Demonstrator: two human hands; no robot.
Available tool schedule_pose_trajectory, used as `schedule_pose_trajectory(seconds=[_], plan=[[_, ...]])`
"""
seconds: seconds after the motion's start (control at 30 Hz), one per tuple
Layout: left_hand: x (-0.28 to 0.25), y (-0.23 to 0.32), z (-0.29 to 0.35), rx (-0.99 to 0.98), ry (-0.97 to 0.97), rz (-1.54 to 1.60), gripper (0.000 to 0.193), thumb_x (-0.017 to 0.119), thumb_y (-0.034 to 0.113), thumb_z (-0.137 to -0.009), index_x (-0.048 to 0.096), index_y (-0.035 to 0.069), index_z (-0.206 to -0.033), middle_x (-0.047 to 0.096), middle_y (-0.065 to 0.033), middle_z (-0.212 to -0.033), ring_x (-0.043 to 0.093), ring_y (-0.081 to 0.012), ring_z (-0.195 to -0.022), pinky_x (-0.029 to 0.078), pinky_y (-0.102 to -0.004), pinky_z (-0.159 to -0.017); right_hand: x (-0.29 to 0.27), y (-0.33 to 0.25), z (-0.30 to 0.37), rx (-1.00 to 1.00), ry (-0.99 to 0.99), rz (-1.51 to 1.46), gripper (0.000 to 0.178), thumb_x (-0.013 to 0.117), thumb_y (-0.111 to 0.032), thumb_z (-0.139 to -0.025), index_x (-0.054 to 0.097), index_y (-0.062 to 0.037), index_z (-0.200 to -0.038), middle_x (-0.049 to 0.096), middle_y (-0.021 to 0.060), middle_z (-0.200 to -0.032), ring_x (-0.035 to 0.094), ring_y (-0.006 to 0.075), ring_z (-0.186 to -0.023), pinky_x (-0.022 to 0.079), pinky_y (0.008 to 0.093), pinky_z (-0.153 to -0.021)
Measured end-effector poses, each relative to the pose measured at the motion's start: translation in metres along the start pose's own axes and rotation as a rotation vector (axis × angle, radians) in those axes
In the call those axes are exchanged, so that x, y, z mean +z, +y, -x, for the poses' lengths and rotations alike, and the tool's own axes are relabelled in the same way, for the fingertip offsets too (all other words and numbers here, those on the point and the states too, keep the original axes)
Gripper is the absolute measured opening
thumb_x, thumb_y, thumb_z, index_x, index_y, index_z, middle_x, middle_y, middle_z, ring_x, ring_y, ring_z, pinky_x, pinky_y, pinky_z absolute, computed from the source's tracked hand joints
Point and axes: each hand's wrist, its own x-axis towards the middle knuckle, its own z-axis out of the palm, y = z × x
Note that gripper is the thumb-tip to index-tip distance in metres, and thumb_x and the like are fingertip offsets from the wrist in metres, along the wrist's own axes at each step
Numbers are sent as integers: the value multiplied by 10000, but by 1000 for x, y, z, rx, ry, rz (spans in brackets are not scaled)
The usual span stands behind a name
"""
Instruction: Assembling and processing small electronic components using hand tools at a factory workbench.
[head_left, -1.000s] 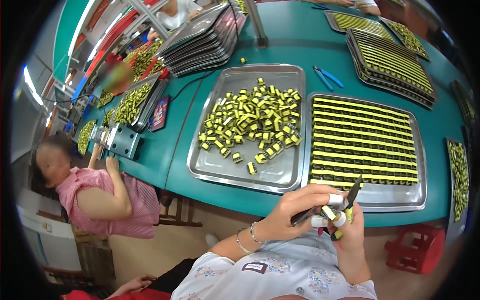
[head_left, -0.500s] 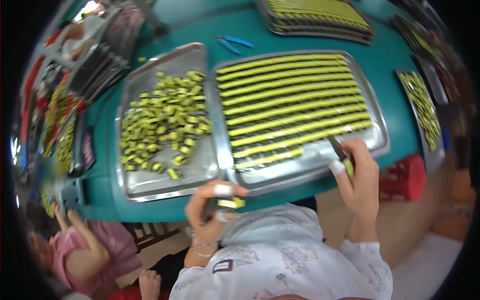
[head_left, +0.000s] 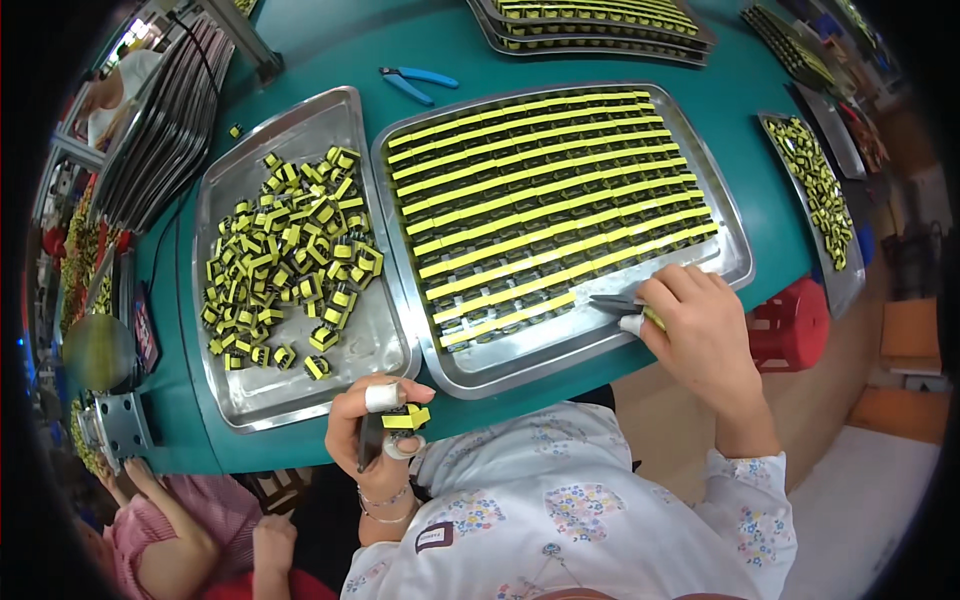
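My left hand (head_left: 348,430) is closed near the table's front edge, with white wraps on a finger and thumb. Between them it pinches a small black transformer-like component (head_left: 404,418) with yellow tape; a dark flat piece (head_left: 370,440) also shows in the palm. My right hand (head_left: 705,340) grips a dark pointed tool (head_left: 618,302) with a yellow-green part, its tip over the bare front strip of the right metal tray (head_left: 480,378). That tray carries rows of yellow-taped components (head_left: 550,190). Loose components (head_left: 290,245) lie heaped in the left metal tray (head_left: 255,405).
Blue-handled cutters (head_left: 418,82) lie behind the trays. Stacked filled trays (head_left: 600,30) stand at the back, and a narrow tray of components (head_left: 815,190) at the right. Upright metal trays (head_left: 165,130) lean at the left. A red stool (head_left: 790,325) and a person in pink (head_left: 190,530) flank me.
The view has shifted, so the trays appear further left. My right hand's tool has swung to point left, near the end of the short front row. My left hand still holds its component.
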Motion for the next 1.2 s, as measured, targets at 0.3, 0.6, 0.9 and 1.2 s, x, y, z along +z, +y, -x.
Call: schedule_pose_trajectory(seconds=[0.3,0.6,0.9,1.2], plan=[[-11,-1,-3,27,-40,1,437,785,337,-843,593,14,-1067,692,-159,-906,640,-196,-769,494,-290,-673,-6,-15,-6,114,5,-12,266,749,-126,-718,636,-51,-947,612,87,-878,606,295,-826,478,412,-714],[-19,2,-3,-22,-148,95,362,794,78,-817,570,-7,-1089,695,-237,-1035,666,-211,-825,542,-311,-729,-18,-31,-157,-278,186,-143,212,720,-193,-820,632,-42,-940,655,118,-888,642,323,-862,503,416,-726],[-23,2,-6,-6,-277,6,395,763,-24,-815,558,-16,-1152,672,-230,-1114,666,-197,-957,538,-303,-819,90,-23,-343,-24,-31,36,516,694,-494,-852,613,-37,-1077,640,165,-1028,644,366,-962,532,460,-801],[-18,4,-15,46,-300,-89,389,774,16,-808,582,-10,-1145,705,-190,-1076,696,-267,-936,552,-342,-803,88,-16,-360,-88,-23,-132,438,675,-364,-834,651,3,-1072,658,200,-1038,650,355,-978,527,446,-837]])
